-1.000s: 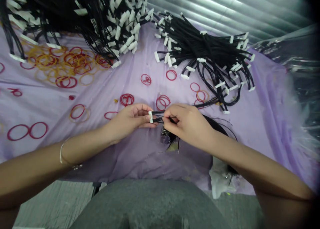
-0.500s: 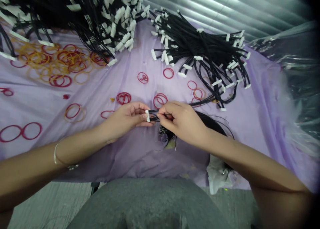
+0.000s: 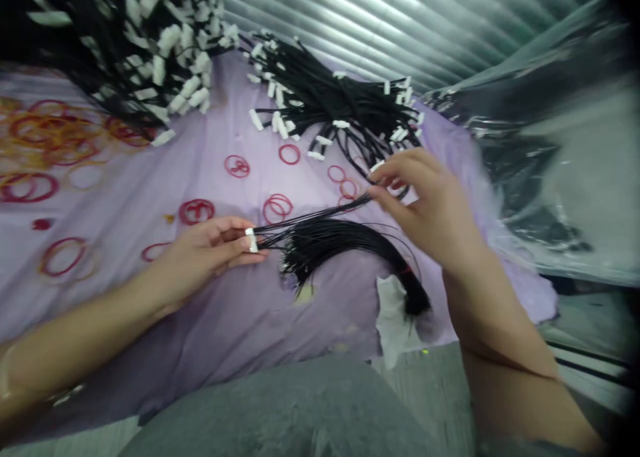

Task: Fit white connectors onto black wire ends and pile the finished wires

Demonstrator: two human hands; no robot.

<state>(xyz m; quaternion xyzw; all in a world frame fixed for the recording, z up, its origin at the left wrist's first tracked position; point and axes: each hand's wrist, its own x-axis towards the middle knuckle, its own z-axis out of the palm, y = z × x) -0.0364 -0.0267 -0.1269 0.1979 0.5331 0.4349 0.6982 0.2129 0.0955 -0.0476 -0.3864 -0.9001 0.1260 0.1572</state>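
Wire harness (image 3: 320,212): thin black strands ending in a white connector (image 3: 251,239), stretched in the air between the two hands, just above the purple cloth (image 3: 225,310).
Left hand (image 3: 210,254): thumb and forefinger are pinched tight on the connector, low over the cloth.
Right hand (image 3: 425,204): raised and out to the right, with the fingertips (image 3: 385,177) closed on the far end of the strands (motion blur softens the detail there).
Loose bundle (image 3: 350,244): black wires lying on the cloth right under the stretched strands. Its near end fans out beside the connector and its far end sits at the cloth's edge, by a white scrap (image 3: 393,310).
Rear pile (image 3: 335,104): black harnesses with white connectors, just beyond the right hand.
Big heap (image 3: 115,44): more of the same, far left at the back.
Rubber bands (image 3: 277,207): red and yellow rings scattered across the cloth, several of them under the span.
Risk: the strands run so close over the loose bundle that they could catch in it — a snag would drag stray wires along. A hard pull from the right might also work a strand out of the connector, and the right hand is near enough to the rear pile to hook a harness there.
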